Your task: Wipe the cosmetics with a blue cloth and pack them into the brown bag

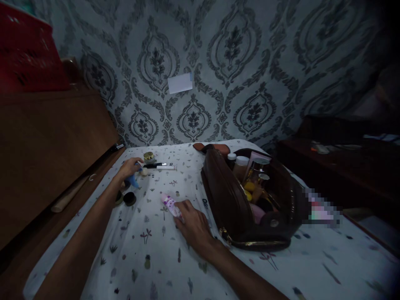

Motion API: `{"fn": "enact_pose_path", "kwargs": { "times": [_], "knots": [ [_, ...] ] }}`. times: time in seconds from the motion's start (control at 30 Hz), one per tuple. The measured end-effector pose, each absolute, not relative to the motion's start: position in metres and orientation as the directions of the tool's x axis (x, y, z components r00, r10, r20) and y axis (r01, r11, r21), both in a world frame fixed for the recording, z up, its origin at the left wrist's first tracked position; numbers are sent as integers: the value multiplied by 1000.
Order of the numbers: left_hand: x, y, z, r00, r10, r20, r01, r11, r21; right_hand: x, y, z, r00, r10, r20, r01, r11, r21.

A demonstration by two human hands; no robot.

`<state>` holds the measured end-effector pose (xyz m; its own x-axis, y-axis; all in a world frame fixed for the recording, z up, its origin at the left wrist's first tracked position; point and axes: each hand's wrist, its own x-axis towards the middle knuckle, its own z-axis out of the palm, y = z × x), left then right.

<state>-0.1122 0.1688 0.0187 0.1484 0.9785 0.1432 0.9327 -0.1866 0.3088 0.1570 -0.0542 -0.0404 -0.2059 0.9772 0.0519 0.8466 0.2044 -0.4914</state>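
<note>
My left hand (129, 167) reaches far forward over the patterned white sheet (150, 250), its fingers closed around a small blue tube (134, 180). My right hand (193, 223) lies nearer, fingers curled on a pink and white tube (170, 205) that rests on the sheet. To the right of this hand stands an open dark brown toiletry bag (228, 200), filled with several bottles and jars (254, 173).
Beyond my left hand lie a gold-lidded jar (148, 156), a black pen and a white pen (164, 167). Two small dark round lids (128, 198) sit beside my left forearm. A wooden board (46, 146) runs along the left, dark furniture (337, 166) at right, patterned wallpaper behind.
</note>
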Motion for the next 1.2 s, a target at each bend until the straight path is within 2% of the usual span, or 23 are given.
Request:
{"fn": "enact_pose_path", "kwargs": {
  "times": [0.3, 0.53, 0.7, 1.2],
  "knots": [
    [-65, 147, -17, 275, 954, 115, 900, -298, 319, 156, -54, -39, -200, 979, 42, 861, 196, -468],
    [-39, 122, -20, 377, 907, 189, 812, -422, 403, 156, -52, -32, -112, 993, 29, 912, 114, -395],
    [-33, 113, -20, 388, 896, 216, 766, -444, 465, 161, -46, -34, -30, 998, 64, 932, 51, -360],
    [-34, 59, -29, 468, 860, 203, 665, -495, 559, 161, -48, -44, -200, 959, 201, 856, 271, -441]
  ]
}}
